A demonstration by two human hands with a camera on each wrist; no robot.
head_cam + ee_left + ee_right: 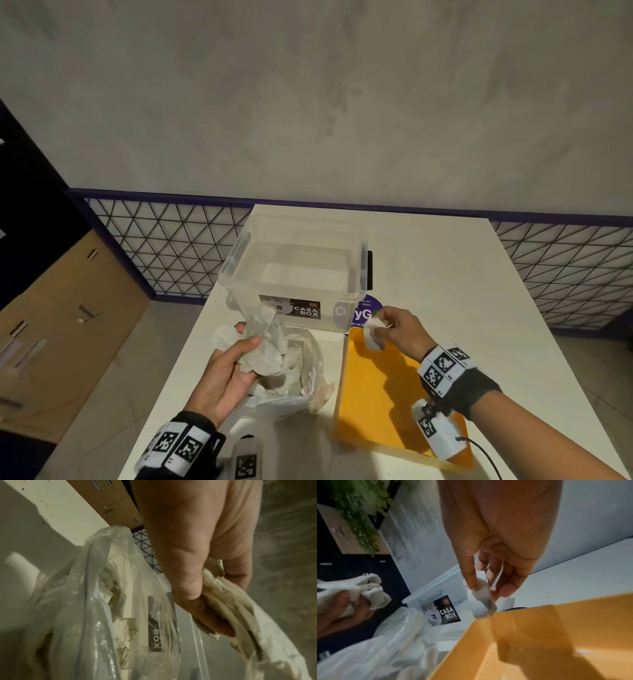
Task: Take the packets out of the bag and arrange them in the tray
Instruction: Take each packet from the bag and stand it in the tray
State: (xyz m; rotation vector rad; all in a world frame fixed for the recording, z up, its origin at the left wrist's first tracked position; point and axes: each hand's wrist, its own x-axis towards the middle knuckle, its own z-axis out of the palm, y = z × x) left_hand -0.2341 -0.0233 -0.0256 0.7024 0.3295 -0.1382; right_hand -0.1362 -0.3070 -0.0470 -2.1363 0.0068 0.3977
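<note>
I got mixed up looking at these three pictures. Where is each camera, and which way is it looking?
Head: on the person's head, looking forward and down at the white table, yellow tray and clear box; both hands and wristbands show.
Left wrist: on the left wrist, looking along the left hand, which grips a bunch of packets beside the plastic bag.
Right wrist: on the right wrist, looking along the right hand, which pinches one packet over the tray's corner.
Shared: both wrist views show the box's CASA BOX label.
</note>
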